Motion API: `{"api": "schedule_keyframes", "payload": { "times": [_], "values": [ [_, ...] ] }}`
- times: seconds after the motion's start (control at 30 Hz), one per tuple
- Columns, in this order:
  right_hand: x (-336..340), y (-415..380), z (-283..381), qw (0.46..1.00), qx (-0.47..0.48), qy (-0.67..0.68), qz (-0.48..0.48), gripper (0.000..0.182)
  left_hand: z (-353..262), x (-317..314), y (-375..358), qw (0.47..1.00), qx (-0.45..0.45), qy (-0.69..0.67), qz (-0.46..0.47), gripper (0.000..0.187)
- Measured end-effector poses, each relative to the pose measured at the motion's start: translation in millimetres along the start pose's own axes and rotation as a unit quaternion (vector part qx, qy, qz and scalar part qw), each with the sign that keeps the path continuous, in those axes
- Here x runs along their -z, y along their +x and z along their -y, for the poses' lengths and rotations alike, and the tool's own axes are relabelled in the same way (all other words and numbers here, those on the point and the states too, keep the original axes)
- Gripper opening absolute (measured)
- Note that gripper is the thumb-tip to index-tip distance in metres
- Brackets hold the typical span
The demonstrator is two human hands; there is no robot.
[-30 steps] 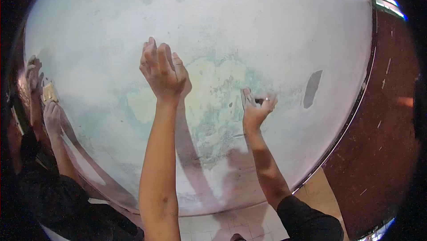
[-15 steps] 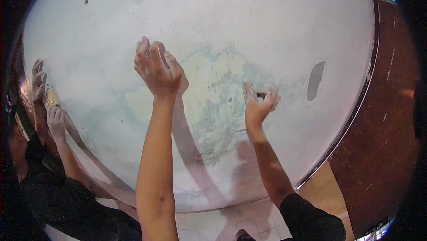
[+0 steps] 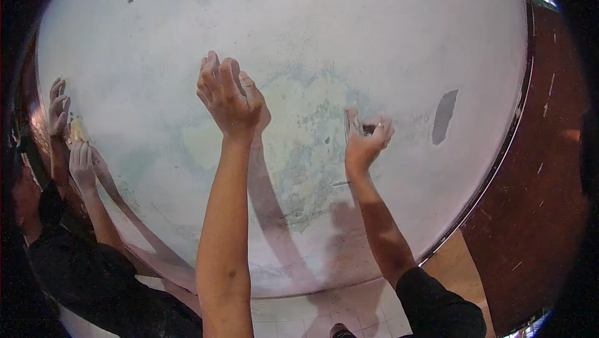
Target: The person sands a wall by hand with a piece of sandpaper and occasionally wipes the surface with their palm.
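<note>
My left hand (image 3: 231, 95) rests at the whitish wall (image 3: 299, 20) with its fingers loosely bent and apart, and nothing shows in it. To its right, my right hand (image 3: 368, 138) is closed around a thin, flat-edged piece (image 3: 347, 125) pressed against the wall. That piece is seen nearly edge-on, and most of it is hidden by the fingers. Between the two hands lies a rough patch (image 3: 299, 120) of pale yellow and greenish filler. White dust coats the fingers of my right hand.
At the left, another person (image 3: 93, 275) in a dark shirt works on the wall, one hand (image 3: 82, 163) at a yellowish block (image 3: 77, 131). A dark grey spot (image 3: 444, 116) marks the wall at right. Beyond its edge is a brown surface (image 3: 511, 213); light floor tiles (image 3: 281, 325) lie below.
The view has shifted a little, so the wall and my left hand appear slightly further right. Both hands keep nearly the same pose, my right hand still closed on the flat piece.
</note>
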State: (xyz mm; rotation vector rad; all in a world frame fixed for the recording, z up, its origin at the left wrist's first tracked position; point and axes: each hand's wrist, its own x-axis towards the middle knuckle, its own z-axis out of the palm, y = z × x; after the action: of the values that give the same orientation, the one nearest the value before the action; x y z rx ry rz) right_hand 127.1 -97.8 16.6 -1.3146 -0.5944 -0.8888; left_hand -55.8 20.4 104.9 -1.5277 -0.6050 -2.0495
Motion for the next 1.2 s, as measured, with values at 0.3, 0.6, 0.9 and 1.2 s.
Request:
{"api": "schedule_keyframes", "payload": {
  "times": [0.3,0.6,0.9,1.2],
  "values": [
    [7,-36,-26,0.997,-0.039,0.059,0.043,0.037,1,-1,0,1.000,0.003,0.004,0.004,0.032],
    [-3,6,3,0.997,-0.071,0.012,0.043,0.035,5,-4,0,1.000,-0.005,-0.013,-0.015,0.026],
    [-10,9,7,0.998,-0.041,0.035,-0.012,0.043,2,-3,1,1.000,0.006,-0.025,-0.011,0.026],
    [-2,-24,-26,0.998,-0.006,0.056,-0.011,0.041,3,-2,1,1.000,0.008,-0.026,-0.008,0.024]
  ]
}}
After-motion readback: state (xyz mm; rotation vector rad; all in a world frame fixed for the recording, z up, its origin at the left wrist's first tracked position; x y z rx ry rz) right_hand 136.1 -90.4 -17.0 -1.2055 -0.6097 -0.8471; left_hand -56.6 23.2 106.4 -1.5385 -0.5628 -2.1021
